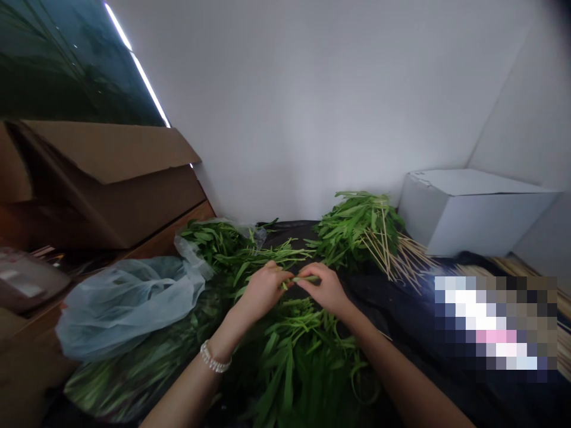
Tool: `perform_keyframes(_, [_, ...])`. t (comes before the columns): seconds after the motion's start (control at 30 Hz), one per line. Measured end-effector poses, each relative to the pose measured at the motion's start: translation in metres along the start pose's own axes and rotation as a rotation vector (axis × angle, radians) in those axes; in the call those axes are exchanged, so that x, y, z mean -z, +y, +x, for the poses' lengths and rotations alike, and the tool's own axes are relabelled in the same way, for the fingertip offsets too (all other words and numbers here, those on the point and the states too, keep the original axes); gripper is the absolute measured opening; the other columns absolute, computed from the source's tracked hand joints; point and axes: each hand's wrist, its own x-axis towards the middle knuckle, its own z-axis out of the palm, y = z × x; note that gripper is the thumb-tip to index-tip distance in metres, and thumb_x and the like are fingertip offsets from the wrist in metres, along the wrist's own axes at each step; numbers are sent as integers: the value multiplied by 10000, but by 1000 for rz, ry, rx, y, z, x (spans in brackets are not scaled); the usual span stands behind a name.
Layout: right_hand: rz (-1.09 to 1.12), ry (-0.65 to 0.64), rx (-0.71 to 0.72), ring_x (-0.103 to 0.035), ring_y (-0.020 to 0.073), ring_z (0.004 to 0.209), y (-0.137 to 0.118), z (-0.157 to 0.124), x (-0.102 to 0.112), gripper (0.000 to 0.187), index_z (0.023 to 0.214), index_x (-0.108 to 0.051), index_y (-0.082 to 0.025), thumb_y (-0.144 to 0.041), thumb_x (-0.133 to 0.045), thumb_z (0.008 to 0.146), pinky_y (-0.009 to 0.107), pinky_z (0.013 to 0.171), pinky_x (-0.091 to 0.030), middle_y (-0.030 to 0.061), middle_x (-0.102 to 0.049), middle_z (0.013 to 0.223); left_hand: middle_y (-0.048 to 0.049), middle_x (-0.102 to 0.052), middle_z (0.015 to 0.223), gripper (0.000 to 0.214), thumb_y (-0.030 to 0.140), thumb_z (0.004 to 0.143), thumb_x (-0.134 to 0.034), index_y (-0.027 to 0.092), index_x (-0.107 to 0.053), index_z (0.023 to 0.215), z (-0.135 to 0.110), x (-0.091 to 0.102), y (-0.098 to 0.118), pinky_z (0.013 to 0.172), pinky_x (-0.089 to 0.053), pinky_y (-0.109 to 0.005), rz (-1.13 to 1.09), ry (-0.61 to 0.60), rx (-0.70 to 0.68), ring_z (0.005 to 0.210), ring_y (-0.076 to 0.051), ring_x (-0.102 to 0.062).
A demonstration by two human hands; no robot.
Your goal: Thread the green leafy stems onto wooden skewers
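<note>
My left hand point(261, 291) and my right hand point(328, 289) meet above a heap of leafy green stalks point(294, 351). Both pinch one thin green stalk point(298, 279) held between them, fingers closed on it. A pearl bracelet point(214, 358) circles my left wrist. Behind my hands lies another loose bunch of greens point(232, 246). At the back right, a pile of greens threaded on thin wooden skewers point(370, 232) rests on the dark surface.
A pale blue plastic bag point(129, 300) with greens under it lies at the left. An open cardboard box point(102, 178) stands at the far left. A white box point(468, 208) sits at the back right by the wall. A black sheet point(401, 309) covers the table.
</note>
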Motion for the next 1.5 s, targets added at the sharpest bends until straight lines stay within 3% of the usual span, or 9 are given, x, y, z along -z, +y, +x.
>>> perform_keyframes(0.1, [-491,-99,264,-533,236,1005,-3,-3,1,79,871,-650,-210,-259,-589,869,399,886,-352,69,-675,913,-73,-674,764,137,185,859,-582,199,-709,908,-1,-4,0,727,-433,-326,49,-5,-35,836,-236,-560])
perform_keyframes(0.3, [-839,-204,329,-511,227,889,-3,-7,-7,123,905,-602,-181,-225,-490,927,391,855,-298,66,-638,837,-91,-672,837,134,181,831,-594,185,-667,943,-1,-5,10,747,-414,-369,203,-82,-30,900,-266,-554])
perform_keyframes(0.6, [-796,-246,288,-503,215,833,3,-7,-10,154,844,-559,-191,-160,-434,928,336,731,-305,56,-618,814,-87,-645,782,45,198,803,-579,190,-603,765,3,-14,13,764,-384,-379,180,-52,-16,878,-261,-537])
perform_keyframes(0.87, [-331,-109,229,-503,179,775,-3,-5,-14,243,803,-503,-209,-201,-320,964,277,705,-362,38,-578,793,-5,-546,655,211,206,786,-388,198,-542,642,8,-16,7,672,-400,-292,-487,12,241,728,-182,-514])
perform_keyframes(1.07, [-68,7,15,-538,150,670,14,0,-4,236,799,-511,-227,-274,-339,955,251,672,-383,-11,-558,679,34,-422,535,208,261,740,-368,212,-413,543,3,40,-20,594,-409,-258,-917,216,446,560,-141,-461])
perform_keyframes(1.23, [-76,4,-87,-557,147,626,39,-2,-6,241,769,-544,-227,-300,-388,938,254,658,-392,-22,-573,639,59,-496,502,299,322,807,-457,215,-631,1025,-13,87,-31,517,-358,-252,-337,141,616,473,-154,-477])
perform_keyframes(1.33, [-109,-25,-53,-599,167,720,43,-5,-9,194,846,-606,-219,-295,-444,920,271,709,-427,10,-635,741,13,-605,623,551,379,851,-481,197,-442,1369,-16,55,-9,630,-430,-298,-231,44,518,612,-202,-585])
perform_keyframes(1.4, [-106,-18,-6,-616,188,870,42,-5,-10,194,976,-638,-217,-268,-464,907,295,805,-446,48,-670,904,-99,-688,954,768,458,800,-584,174,-314,1461,-19,18,6,811,-452,-368,-247,-5,425,904,-266,-626])
perform_keyframes(1.5, [-88,0,42,-602,195,965,41,-4,-9,319,1164,-617,-225,-220,-431,905,320,876,-455,75,-647,1020,-144,-580,1306,751,561,760,-620,227,-436,1407,-22,-22,14,967,-408,-410,-386,-290,243,1199,-310,-520])
